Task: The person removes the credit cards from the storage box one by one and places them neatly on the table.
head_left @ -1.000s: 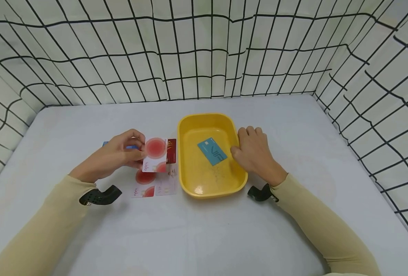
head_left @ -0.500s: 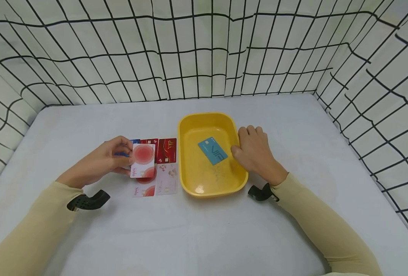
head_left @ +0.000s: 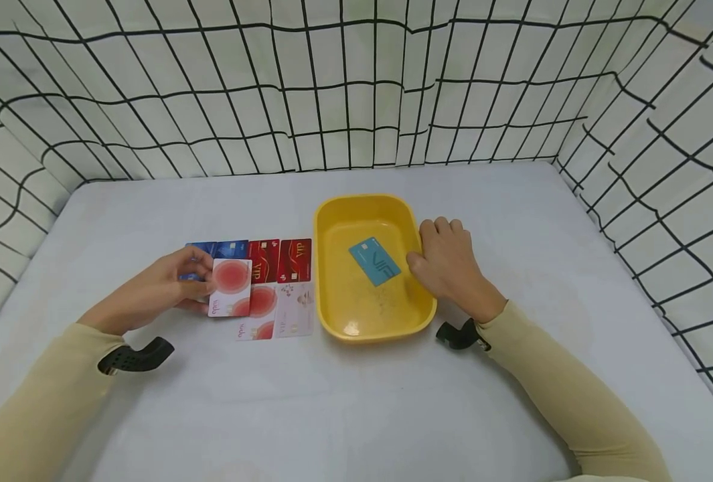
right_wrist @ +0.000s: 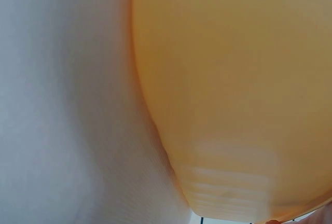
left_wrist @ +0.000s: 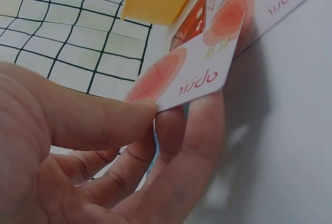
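My left hand (head_left: 172,284) pinches a white card with pink circles (head_left: 231,288) between thumb and fingers. In the left wrist view the thumb presses the corner of this card (left_wrist: 199,76), and it sits tilted, raised above the table. A matching card (head_left: 263,301) lies just right of it, partly covered. Beside that is a pale pink flowered card (head_left: 294,311). Behind them lie two red VIP cards (head_left: 294,260) and blue cards (head_left: 231,250), partly hidden by the held card and hand. My right hand (head_left: 449,264) grips the right rim of a yellow tray (head_left: 347,311).
Inside the tray lies a teal VIP card (head_left: 375,261), slanted. The white table (head_left: 308,415) stretches out in front. A black wire grid (head_left: 344,87) stands along the back and both sides. The tray's left wall is close beside the card rows.
My left hand has moved left and slightly nearer with the pink-circled card, uncovering the red cards and more of the blue ones. The right hand stays on the tray.
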Demonstrator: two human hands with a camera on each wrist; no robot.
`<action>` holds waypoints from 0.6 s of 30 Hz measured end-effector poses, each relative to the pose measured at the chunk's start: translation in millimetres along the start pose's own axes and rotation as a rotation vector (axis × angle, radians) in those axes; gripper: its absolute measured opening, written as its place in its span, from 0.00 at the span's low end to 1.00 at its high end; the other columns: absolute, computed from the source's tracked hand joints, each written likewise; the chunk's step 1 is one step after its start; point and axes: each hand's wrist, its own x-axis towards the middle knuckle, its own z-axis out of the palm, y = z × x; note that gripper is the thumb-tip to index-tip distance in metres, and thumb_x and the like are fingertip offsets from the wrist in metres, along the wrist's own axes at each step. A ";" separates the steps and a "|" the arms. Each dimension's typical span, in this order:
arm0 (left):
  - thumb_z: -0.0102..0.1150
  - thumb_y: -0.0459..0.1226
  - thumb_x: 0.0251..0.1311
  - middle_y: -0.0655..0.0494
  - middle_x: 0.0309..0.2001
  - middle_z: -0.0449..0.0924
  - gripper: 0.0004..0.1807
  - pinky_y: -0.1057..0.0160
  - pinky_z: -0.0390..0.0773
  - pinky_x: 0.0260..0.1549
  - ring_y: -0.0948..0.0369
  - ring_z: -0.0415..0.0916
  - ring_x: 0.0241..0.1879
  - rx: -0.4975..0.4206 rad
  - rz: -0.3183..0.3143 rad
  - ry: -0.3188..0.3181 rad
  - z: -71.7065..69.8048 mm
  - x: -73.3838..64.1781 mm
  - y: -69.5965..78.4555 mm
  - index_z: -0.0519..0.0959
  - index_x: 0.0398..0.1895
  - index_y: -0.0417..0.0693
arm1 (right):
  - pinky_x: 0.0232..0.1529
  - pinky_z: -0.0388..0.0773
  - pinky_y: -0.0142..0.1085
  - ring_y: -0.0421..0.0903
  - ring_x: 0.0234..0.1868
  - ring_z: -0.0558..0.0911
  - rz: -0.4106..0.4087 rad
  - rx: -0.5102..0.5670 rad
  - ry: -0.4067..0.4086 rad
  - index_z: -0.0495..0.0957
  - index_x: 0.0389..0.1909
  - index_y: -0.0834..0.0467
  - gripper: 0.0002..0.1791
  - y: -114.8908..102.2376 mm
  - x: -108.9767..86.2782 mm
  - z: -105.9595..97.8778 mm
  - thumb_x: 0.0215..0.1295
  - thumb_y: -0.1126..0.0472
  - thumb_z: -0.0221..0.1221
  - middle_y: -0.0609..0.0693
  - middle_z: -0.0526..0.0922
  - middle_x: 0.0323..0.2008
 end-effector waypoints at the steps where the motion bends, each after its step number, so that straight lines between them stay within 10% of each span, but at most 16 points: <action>1: 0.56 0.38 0.73 0.41 0.57 0.71 0.24 0.62 0.89 0.45 0.50 0.76 0.54 0.005 -0.002 -0.002 -0.1 -0.8 -1.6 0.60 0.64 0.39 | 0.40 0.55 0.43 0.55 0.37 0.65 -0.001 -0.001 -0.001 0.70 0.36 0.62 0.11 0.2 0.2 0.2 0.62 0.58 0.46 0.56 0.67 0.31; 18: 0.57 0.41 0.74 0.40 0.60 0.70 0.27 0.62 0.89 0.45 0.54 0.78 0.53 -0.008 -0.056 -0.028 -3.4 -14.3 -15.7 0.60 0.67 0.37 | 0.41 0.57 0.44 0.56 0.40 0.65 0.016 0.000 -0.017 0.71 0.39 0.63 0.13 0.0 0.8 0.4 0.64 0.57 0.47 0.57 0.69 0.33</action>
